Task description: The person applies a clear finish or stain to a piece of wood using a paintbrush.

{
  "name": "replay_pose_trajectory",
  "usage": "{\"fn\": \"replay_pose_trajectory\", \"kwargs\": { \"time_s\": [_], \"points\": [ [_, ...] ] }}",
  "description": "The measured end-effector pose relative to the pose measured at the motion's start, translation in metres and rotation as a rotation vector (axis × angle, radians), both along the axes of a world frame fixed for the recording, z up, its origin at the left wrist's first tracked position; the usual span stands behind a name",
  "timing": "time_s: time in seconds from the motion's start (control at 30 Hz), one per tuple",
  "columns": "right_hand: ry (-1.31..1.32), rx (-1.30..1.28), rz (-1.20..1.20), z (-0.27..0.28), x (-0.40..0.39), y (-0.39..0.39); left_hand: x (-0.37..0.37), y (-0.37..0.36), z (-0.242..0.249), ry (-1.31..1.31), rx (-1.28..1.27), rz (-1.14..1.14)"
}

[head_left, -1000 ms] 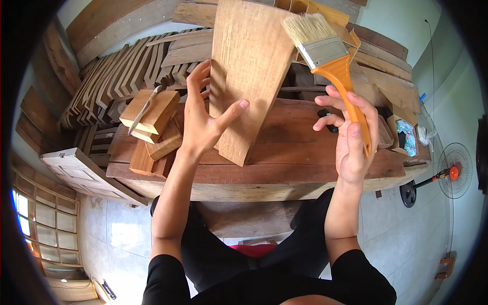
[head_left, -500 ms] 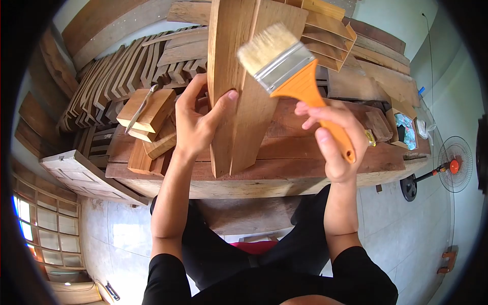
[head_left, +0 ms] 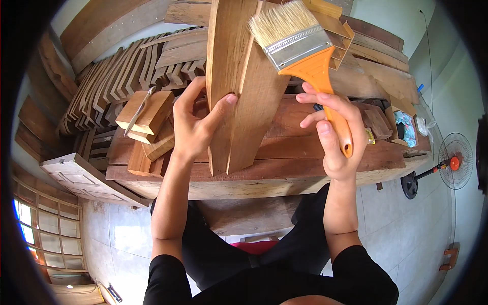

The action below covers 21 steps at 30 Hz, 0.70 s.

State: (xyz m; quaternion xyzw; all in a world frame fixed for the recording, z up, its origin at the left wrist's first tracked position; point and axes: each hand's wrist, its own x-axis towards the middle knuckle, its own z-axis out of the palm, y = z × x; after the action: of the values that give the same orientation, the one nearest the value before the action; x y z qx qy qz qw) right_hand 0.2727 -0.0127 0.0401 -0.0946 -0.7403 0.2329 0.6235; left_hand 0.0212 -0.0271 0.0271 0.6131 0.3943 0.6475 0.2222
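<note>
A tall wooden piece [head_left: 254, 107] made of joined boards stands on the reddish-brown workbench [head_left: 305, 165]. Around its left edge my left hand [head_left: 198, 119] is wrapped, thumb on the front face and fingers partly hidden behind. A wide paintbrush [head_left: 307, 66] with an orange handle, metal band and pale bristles is in my right hand [head_left: 340, 129]. Its handle lies between thumb and palm, with some fingers loosely spread. The bristles are raised before the upper right of the wooden piece, and I cannot tell whether they touch it.
Stacked wood blocks [head_left: 147, 114] with a thin tool on top sit at the left of the bench. Behind are rows of curved wooden parts [head_left: 119, 84]. An open box [head_left: 405, 127] is at the right, with a fan [head_left: 454, 162] beyond the bench.
The paintbrush has moved up and slightly right, and its handle stands more upright in my right hand. The wooden piece and my left hand have shifted only slightly.
</note>
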Motion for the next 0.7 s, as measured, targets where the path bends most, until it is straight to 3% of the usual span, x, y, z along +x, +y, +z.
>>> {"fn": "replay_pose_trajectory", "kwargs": {
  "time_s": [0.7],
  "points": [
    [-0.162, 0.072, -0.017, -0.0019, 0.0073, 0.0040, -0.0008, 0.0007, -0.0005, -0.013, 0.006, -0.006]
  ]
}}
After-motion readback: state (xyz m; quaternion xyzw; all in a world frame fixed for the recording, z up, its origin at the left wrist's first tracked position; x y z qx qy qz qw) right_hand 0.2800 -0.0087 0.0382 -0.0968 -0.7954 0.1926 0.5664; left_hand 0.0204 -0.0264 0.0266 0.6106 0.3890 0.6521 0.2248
